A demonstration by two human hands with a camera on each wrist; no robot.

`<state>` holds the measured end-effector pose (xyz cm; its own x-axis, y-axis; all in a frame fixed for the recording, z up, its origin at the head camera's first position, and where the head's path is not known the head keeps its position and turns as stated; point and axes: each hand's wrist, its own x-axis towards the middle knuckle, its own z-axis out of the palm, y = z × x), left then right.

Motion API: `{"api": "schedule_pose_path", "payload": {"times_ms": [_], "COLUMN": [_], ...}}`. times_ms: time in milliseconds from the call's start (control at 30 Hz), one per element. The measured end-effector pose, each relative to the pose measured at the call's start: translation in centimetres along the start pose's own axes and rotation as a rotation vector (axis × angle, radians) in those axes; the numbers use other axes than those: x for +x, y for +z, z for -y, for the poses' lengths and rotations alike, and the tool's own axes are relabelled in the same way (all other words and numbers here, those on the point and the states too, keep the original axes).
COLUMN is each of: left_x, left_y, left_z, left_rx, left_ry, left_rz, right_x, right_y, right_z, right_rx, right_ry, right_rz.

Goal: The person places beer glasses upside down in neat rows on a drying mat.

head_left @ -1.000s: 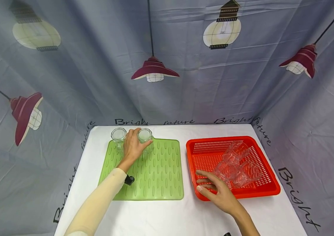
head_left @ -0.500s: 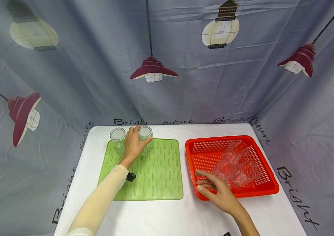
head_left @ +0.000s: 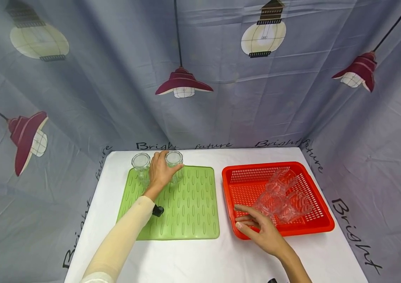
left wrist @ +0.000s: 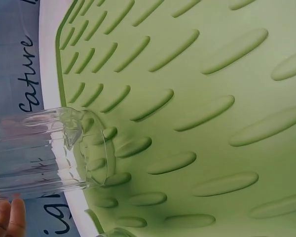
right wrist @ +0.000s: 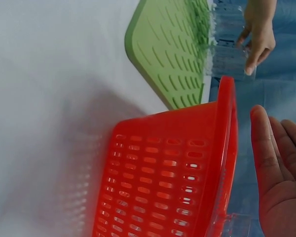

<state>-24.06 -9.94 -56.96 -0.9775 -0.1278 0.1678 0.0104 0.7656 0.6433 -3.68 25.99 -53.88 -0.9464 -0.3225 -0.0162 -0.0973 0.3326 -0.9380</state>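
In the head view my left hand reaches over the back of the green mat. Its thumb and fingers are curved round the upper part of a clear drinking glass. Seen from the left wrist, this glass has its round lower end over the mat's ribs near the back edge. Left of the hand stands a second clear glass. My right hand is by the front left of the red basket, fingers loosely bent and holding nothing. Several clear glasses lie inside the basket.
A white cloth covers the table, with bare cloth between mat and basket. Grey curtains printed with lamps hang behind and at both sides. The basket's raised rim stands beside the right hand.
My left hand and the glass it grips have shifted slightly toward the back edge of the mat. My right hand keeps its place, and the view has drifted a little.
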Motion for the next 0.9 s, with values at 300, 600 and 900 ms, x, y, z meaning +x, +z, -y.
{"api": "schedule_pose_path", "payload": {"times_ms": [300, 600, 900], "left_x": [-0.4, -2.8, -8.6], "left_y": [-0.1, -1.7, -3.8], "left_z": [0.5, 0.6, 1.0], "left_rx": [-0.027, -0.202, -0.312], "left_ry": [0.001, -0.009, 0.009], "left_rz": [0.017, -0.020, -0.042], "right_x": [0.2, 0.4, 0.5], "right_y": [0.2, 0.3, 0.2], "right_z": [0.0, 0.0, 0.0], "right_rx": [0.010, -0.001, -0.060], "right_ry": [0.003, 0.023, 0.049], "right_rz": [0.015, 0.022, 0.002]}}
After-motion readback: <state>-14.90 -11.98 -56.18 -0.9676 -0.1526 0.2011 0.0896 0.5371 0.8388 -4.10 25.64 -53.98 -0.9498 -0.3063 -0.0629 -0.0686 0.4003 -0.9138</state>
